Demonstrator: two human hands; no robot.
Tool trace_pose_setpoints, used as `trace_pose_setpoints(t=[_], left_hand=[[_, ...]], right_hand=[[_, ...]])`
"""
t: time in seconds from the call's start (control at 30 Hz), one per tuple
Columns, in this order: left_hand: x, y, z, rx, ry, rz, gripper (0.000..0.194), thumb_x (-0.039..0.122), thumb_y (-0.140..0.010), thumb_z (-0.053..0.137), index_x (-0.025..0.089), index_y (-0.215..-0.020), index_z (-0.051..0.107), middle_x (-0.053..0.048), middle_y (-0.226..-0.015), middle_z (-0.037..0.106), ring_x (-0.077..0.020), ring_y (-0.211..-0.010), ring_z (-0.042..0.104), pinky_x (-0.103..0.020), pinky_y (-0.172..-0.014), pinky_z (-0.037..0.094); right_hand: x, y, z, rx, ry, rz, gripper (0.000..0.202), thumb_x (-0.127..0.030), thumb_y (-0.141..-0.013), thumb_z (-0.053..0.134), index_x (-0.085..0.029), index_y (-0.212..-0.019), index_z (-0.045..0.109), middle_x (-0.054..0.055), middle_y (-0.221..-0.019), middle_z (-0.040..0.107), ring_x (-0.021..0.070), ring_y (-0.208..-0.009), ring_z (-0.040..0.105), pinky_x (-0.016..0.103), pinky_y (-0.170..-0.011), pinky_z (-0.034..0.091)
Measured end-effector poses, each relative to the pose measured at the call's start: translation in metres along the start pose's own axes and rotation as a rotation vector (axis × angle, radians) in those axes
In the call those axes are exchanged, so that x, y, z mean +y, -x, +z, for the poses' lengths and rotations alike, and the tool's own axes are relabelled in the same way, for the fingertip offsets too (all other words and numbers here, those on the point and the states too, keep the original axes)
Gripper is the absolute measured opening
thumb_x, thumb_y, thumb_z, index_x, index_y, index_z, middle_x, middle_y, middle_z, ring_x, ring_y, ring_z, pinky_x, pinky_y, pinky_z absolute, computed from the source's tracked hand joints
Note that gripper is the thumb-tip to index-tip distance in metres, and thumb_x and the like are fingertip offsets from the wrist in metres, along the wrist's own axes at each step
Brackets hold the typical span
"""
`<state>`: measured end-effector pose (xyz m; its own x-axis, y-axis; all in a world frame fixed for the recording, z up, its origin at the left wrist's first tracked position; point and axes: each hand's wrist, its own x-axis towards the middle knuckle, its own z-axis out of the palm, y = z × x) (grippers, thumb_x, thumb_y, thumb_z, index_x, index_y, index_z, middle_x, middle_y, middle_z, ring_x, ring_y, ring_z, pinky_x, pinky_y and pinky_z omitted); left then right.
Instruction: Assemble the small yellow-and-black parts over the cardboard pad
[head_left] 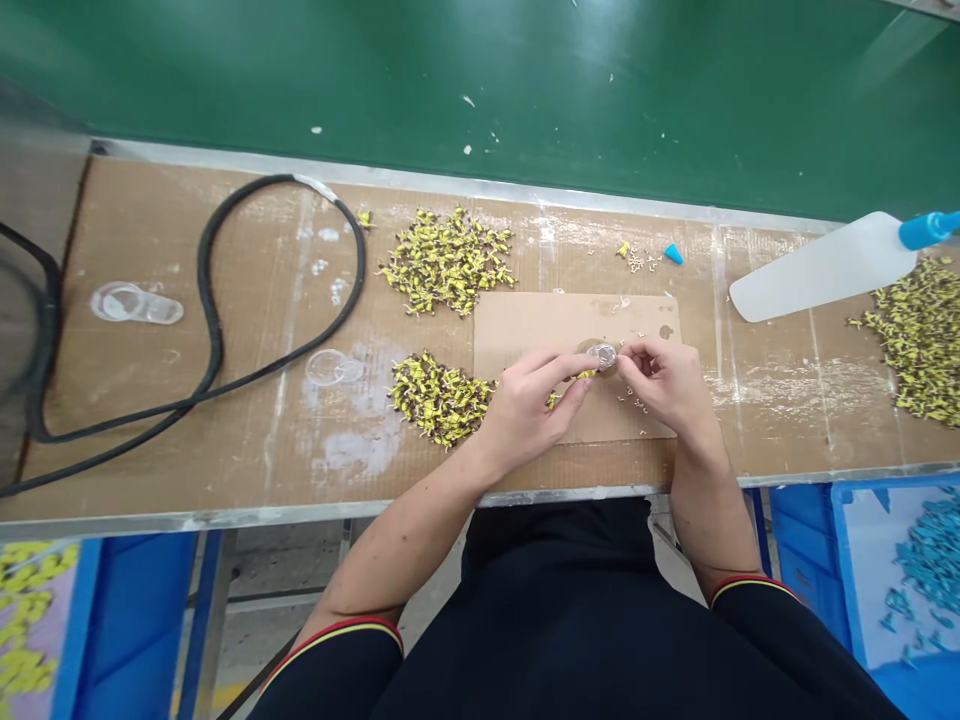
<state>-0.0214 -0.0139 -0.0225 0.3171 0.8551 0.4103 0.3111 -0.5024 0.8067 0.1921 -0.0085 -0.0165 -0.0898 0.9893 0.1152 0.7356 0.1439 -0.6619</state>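
Both hands meet over a flat cardboard sheet [517, 320] on the bench. My left hand [536, 400] has thumb and fingers closed around a small yellow piece [587, 374], partly hidden by the fingers. Beside its fingertips is a small round clear container [602, 354]. My right hand [660, 380] is pinched at the container's right side; whatever lies between its fingertips is too small to make out. Tiny pale bits [636, 402] lie on the sheet below the hands. Left of the sheet sit two piles of yellow and dark pieces, an upper pile [450, 262] and a lower pile [439, 398].
A white bottle [832, 265] with a blue nozzle lies at right, near another yellow pile [926, 340]. A blue cone [673, 254] lies behind the sheet. A black cable [214, 330] loops at left near clear plastic lids [135, 303]. Blue bins [840, 560] stand below.
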Motion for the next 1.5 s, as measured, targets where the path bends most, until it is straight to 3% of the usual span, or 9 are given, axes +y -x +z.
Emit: trace_pose_setpoints(t=[0.37,0.6,0.83,1.17,1.5], left_hand=[[-0.001,0.000,0.001,0.022,0.007,0.051,0.019,0.009,-0.095,0.065,0.018,-0.111,0.071,-0.004,-0.101,0.078,-0.0137,-0.093,0.073,-0.024,-0.086,0.058],[0.000,-0.001,0.000,0.027,-0.008,0.023,0.017,0.013,-0.096,0.064,0.019,-0.110,0.071,-0.003,-0.097,0.077,-0.0144,-0.090,0.073,-0.026,-0.084,0.058],[-0.006,-0.006,-0.004,0.111,-0.036,-0.045,0.015,0.013,-0.094,0.066,0.018,-0.107,0.070,-0.001,-0.092,0.077,-0.0113,-0.078,0.069,-0.023,-0.076,0.055],[-0.014,-0.011,-0.005,0.187,-0.025,-0.049,0.016,0.012,-0.092,0.066,0.016,-0.106,0.070,0.000,-0.085,0.073,-0.0107,-0.073,0.067,-0.022,-0.073,0.053],[-0.012,-0.012,-0.006,0.180,0.014,-0.056,0.017,0.011,-0.093,0.061,0.016,-0.107,0.069,0.000,-0.089,0.074,-0.0107,-0.076,0.067,-0.022,-0.074,0.053]], right_hand=[[-0.002,0.000,0.001,0.035,-0.004,-0.058,0.014,-0.021,-0.085,0.063,-0.021,-0.070,0.064,-0.004,-0.058,0.055,0.0107,-0.052,0.049,0.026,-0.054,0.040],[-0.003,-0.001,0.000,0.048,-0.016,-0.099,0.016,-0.021,-0.086,0.062,-0.022,-0.071,0.063,-0.004,-0.058,0.055,0.0110,-0.052,0.047,0.027,-0.054,0.040],[-0.002,0.002,-0.007,-0.023,-0.002,-0.184,0.015,-0.024,-0.094,0.059,-0.021,-0.080,0.064,-0.002,-0.065,0.056,0.0119,-0.056,0.048,0.027,-0.057,0.040],[-0.007,-0.003,-0.008,-0.039,0.218,-0.245,0.015,-0.025,-0.098,0.060,-0.020,-0.086,0.067,-0.002,-0.068,0.058,0.0129,-0.060,0.051,0.028,-0.062,0.040],[-0.010,-0.009,-0.013,-0.052,0.327,-0.287,0.016,-0.025,-0.096,0.061,-0.020,-0.085,0.070,-0.002,-0.066,0.059,0.0130,-0.059,0.052,0.028,-0.061,0.038]])
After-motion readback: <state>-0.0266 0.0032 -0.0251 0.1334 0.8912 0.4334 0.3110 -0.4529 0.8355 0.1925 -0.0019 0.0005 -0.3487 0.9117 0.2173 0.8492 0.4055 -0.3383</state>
